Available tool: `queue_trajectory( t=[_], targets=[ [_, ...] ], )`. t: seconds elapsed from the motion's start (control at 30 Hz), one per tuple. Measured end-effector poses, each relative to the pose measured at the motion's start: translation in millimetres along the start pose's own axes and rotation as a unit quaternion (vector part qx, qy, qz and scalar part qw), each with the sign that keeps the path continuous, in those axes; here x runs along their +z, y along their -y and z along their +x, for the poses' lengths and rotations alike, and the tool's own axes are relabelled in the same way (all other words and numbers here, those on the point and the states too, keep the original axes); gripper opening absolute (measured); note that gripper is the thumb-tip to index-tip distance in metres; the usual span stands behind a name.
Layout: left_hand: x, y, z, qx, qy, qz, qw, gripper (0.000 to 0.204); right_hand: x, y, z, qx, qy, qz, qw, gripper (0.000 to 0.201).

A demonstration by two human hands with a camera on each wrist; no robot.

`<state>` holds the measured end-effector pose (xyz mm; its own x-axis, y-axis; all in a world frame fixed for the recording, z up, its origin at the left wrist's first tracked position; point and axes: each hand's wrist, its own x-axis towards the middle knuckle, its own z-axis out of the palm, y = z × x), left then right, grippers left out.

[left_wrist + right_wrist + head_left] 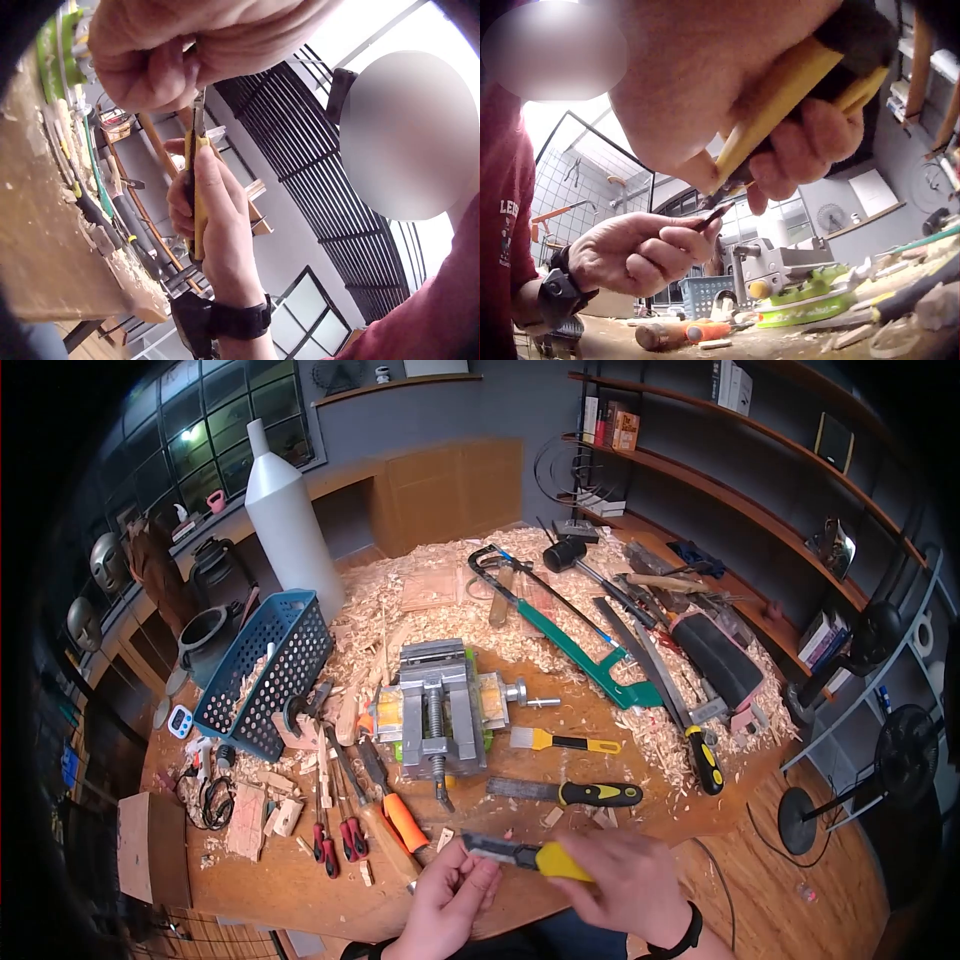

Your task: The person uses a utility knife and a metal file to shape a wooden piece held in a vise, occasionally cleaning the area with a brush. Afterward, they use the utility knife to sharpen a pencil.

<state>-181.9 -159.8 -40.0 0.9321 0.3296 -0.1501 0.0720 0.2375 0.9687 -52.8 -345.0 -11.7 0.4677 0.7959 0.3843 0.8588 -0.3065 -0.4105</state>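
Near the table's front edge, my right hand [635, 885] grips the yellow handle of a yellow-and-black utility knife [562, 862]. My left hand [448, 905] pinches the grey blade end between thumb and fingers. In the right wrist view, right fingers curl round the knife handle [780, 112] and a dark tip pokes out from the left hand [652, 251]. The left wrist view shows the right thumb lying along the handle [201, 210]; left fingers hide the blade's far end. A rasp [565, 791] with a black-and-yellow grip lies just beyond both hands.
A grey vise [437, 705] stands mid-table, with a yellow brush [565, 741] to its right. Chisels, including an orange-handled one [400, 815], lie left. Behind are a green hacksaw [560, 635], wood shavings [390, 595] and a blue basket [265, 690].
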Motion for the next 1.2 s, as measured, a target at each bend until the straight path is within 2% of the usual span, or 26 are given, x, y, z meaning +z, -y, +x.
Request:
queue_trajectory(
  t=[0.13,0.23,0.33,0.43,0.5,0.53,0.6,0.63,0.7,0.73,1.03,1.1,1.2],
  targets=[
    [0,6,-2,-0.021,-0.02,-0.041,0.999,0.028,0,0,1,-0.009,0.016,-0.003,1.0,0.047],
    [1,5,-4,-0.019,-0.028,-0.033,0.999,0.023,-3,2,3,0.0,0.025,0.0,1.0,0.045],
    [-3,2,-9,-0.03,-0.009,-0.054,0.998,0.019,-1,-5,5,-0.003,0.0,-0.001,1.0,0.037],
    [-3,0,-16,0.008,0.03,-0.003,1.0,0.017,-7,-44,19,0.109,-0.124,-0.071,0.984,0.031],
    [-3,-1,-14,-0.011,0.006,0.008,1.0,0.021,-12,-43,15,0.096,-0.146,-0.049,0.983,0.032],
    [-3,0,-17,-0.019,0.001,0.008,1.0,0.021,-10,-36,10,0.098,-0.14,-0.043,0.984,0.032],
    [-2,-1,-4,-0.049,0.009,-0.056,0.997,0.024,-8,-25,12,0.028,-0.085,-0.017,0.996,0.036],
    [-1,-2,-2,-0.05,0.011,-0.056,0.997,0.024,-8,-19,10,0.029,-0.086,-0.017,0.996,0.036],
    [-1,-4,-1,-0.048,0.005,-0.064,0.997,0.027,-4,-10,6,0.004,-0.012,0.02,1.0,0.042],
    [-2,-3,-1,-0.049,0.003,-0.063,0.997,0.027,-1,-8,4,-0.007,-0.003,0.022,1.0,0.044],
    [-2,-1,-4,-0.049,-0.004,-0.045,0.998,0.028,-2,3,3,-0.002,0.026,-0.003,1.0,0.045],
    [-8,4,-5,-0.076,0.035,-0.081,0.993,0.025,-3,3,3,-0.003,0.025,-0.007,1.0,0.045],
    [-5,3,-6,-0.082,0.034,-0.086,0.992,0.026,-5,4,3,-0.003,0.025,-0.012,1.0,0.044]
  ],
)
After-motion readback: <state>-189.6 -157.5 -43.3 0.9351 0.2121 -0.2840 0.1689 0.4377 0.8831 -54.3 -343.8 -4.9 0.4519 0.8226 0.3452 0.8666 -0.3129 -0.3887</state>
